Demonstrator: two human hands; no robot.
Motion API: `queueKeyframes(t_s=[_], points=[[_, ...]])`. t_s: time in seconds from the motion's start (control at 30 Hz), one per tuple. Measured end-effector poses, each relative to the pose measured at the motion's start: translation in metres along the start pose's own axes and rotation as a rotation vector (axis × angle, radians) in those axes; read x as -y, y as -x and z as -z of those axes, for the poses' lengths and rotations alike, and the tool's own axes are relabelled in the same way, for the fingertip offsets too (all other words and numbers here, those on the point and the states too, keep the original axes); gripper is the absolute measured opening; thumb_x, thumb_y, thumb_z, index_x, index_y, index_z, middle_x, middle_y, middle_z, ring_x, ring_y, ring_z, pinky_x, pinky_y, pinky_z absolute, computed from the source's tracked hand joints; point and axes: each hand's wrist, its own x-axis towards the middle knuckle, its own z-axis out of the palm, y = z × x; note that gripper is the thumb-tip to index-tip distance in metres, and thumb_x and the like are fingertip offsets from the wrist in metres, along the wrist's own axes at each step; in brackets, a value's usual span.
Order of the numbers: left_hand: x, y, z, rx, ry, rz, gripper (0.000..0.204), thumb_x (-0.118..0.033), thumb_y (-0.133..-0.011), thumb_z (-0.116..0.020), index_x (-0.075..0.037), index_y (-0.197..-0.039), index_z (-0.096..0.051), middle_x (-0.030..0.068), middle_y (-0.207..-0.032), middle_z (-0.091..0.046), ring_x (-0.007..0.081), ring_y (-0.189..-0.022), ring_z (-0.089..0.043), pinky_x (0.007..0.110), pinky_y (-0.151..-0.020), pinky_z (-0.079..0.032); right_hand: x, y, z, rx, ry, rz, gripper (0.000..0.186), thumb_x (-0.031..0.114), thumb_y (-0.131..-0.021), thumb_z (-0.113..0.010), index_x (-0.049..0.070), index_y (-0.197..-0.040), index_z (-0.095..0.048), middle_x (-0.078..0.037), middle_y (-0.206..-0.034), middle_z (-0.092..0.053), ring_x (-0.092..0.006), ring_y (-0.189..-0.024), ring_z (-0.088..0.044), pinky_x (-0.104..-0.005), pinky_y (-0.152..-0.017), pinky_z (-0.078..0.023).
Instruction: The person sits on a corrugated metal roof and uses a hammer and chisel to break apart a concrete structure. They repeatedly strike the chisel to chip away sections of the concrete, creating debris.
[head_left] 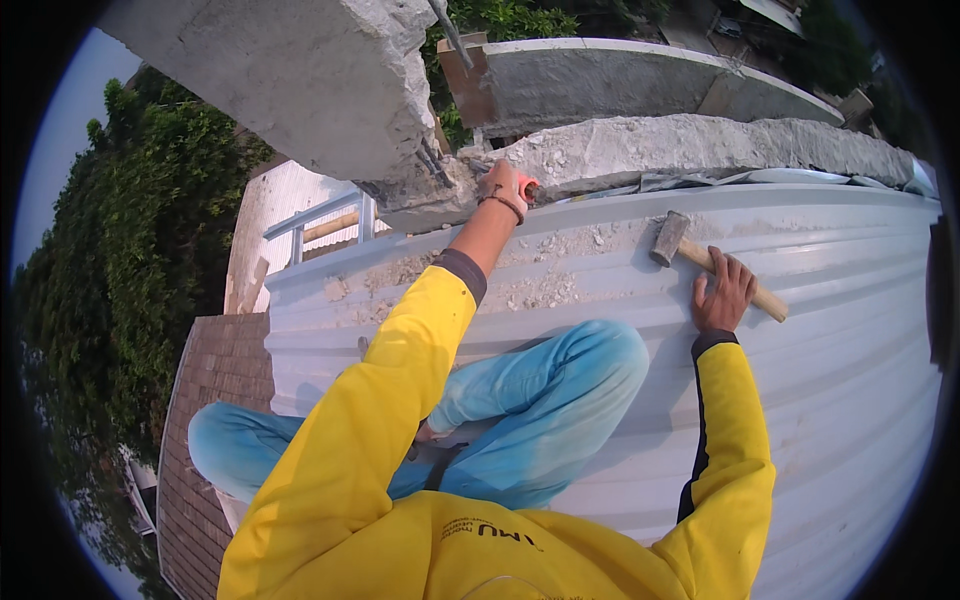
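Observation:
My left hand (500,184) is closed around what looks like a chisel, with an orange guard (528,187) showing beside my fingers. Most of the tool is hidden by the hand. It is held against the broken edge of a rough concrete beam (610,152). Lower right, my right hand (725,292) has its fingers over the wooden handle of a hammer (688,247). The hammer's block-shaped metal head points up and left, close above the ribbed metal roof. Bent steel bars (434,165) stick out of the concrete left of my left hand.
I sit on the pale metal roof (830,330), legs folded. Concrete rubble (540,290) lies across its ribs. A large concrete slab (300,90) rises at upper left. Beyond the roof's left edge are a brown shingled roof (215,400), a metal frame (320,222) and trees (120,230).

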Motion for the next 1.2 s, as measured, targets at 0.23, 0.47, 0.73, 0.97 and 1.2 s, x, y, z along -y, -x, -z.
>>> queueKeyframes(t_s=[0.23, 0.47, 0.73, 0.97, 1.2], points=[[0.017, 0.006, 0.008, 0.185, 0.051, -0.13, 0.021, -0.025, -0.094, -0.056, -0.007, -0.089, -0.047, 0.0047, -0.072, -0.05, 0.0166, -0.049, -0.046, 0.036, -0.042, -0.046, -0.002, 0.002, -0.003, -0.021, -0.006, -0.014, 0.046, 0.023, -0.08, -0.058, 0.018, -0.126, -0.057, -0.006, -0.116, -0.057, -0.0277, -0.117, -0.048, -0.048, -0.11, -0.026], [0.041, 0.031, 0.03, 0.046, 0.003, -0.129, 0.016, -0.021, -0.094, -0.051, -0.01, -0.085, -0.043, 0.0035, -0.068, -0.045, 0.017, -0.047, -0.044, 0.036, -0.041, -0.043, -0.002, 0.003, -0.005, 0.002, 0.009, -0.027, 0.049, 0.023, -0.08, -0.059, 0.019, -0.129, -0.055, -0.006, -0.117, -0.055, -0.0279, -0.118, -0.047, -0.0489, -0.111, -0.025], [-0.004, 0.036, 0.045, 0.455, -0.085, -0.099, 0.022, -0.027, -0.098, -0.057, -0.008, -0.091, -0.048, 0.0032, -0.072, -0.051, 0.0156, -0.056, -0.052, 0.033, -0.048, -0.048, 0.0, 0.003, -0.006, 0.031, 0.049, -0.022, 0.05, 0.023, -0.08, -0.06, 0.02, -0.13, -0.055, -0.007, -0.12, -0.056, -0.0278, -0.121, -0.047, -0.0482, -0.112, -0.024], [0.013, 0.093, 0.118, 0.332, -0.076, -0.168, 0.024, -0.029, -0.098, -0.057, -0.009, -0.092, -0.045, 0.0032, -0.071, -0.05, 0.0147, -0.05, -0.052, 0.033, -0.042, -0.047, 0.005, 0.004, -0.011, 0.052, 0.125, -0.045, 0.049, 0.025, -0.081, -0.062, 0.019, -0.129, -0.057, -0.007, -0.119, -0.057, -0.0283, -0.119, -0.048, -0.0475, -0.11, -0.027], [-0.021, 0.071, 0.143, 0.277, -0.032, -0.234, 0.027, -0.03, -0.097, -0.057, -0.008, -0.093, -0.042, 0.0042, -0.072, -0.05, 0.0151, -0.049, -0.052, 0.033, -0.038, -0.046, 0.004, 0.004, -0.018, 0.017, 0.178, 0.012, 0.047, 0.027, -0.082, -0.059, 0.019, -0.129, -0.058, -0.007, -0.117, -0.059, -0.0298, -0.116, -0.05, -0.0477, -0.107, -0.029]])
